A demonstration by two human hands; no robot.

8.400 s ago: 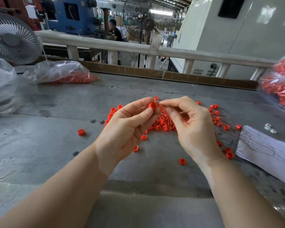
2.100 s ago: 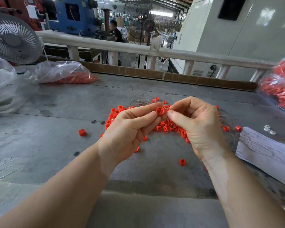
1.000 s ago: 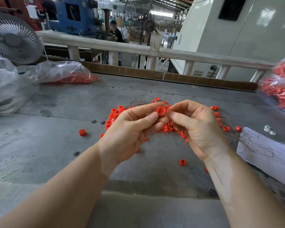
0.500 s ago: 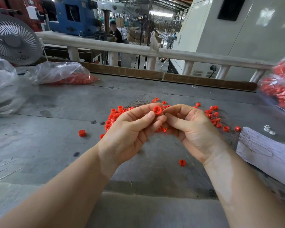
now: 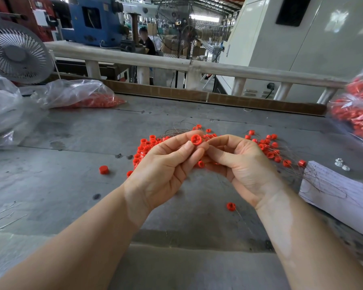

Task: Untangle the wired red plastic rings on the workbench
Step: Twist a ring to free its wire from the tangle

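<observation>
— Red ring [image 5: 196,140]: where is it?
— Pinched between the thumb and forefinger of the left hand [image 5: 166,166], lifted over the heap of wired rings [image 5: 268,147] on the grey workbench [image 5: 71,185].
— And the right hand [image 5: 242,164]?
— Palm up, fingers curled beside the left fingertips; I cannot tell what it pinches (thin wire, perhaps).
— Around them?
— One loose ring [image 5: 231,206] lies near the wrists, another [image 5: 103,169] to the left. Plastic bags [image 5: 76,95] of red parts sit at both sides, a grey fan [image 5: 17,53] far left, white paper [image 5: 340,191] at right.
</observation>
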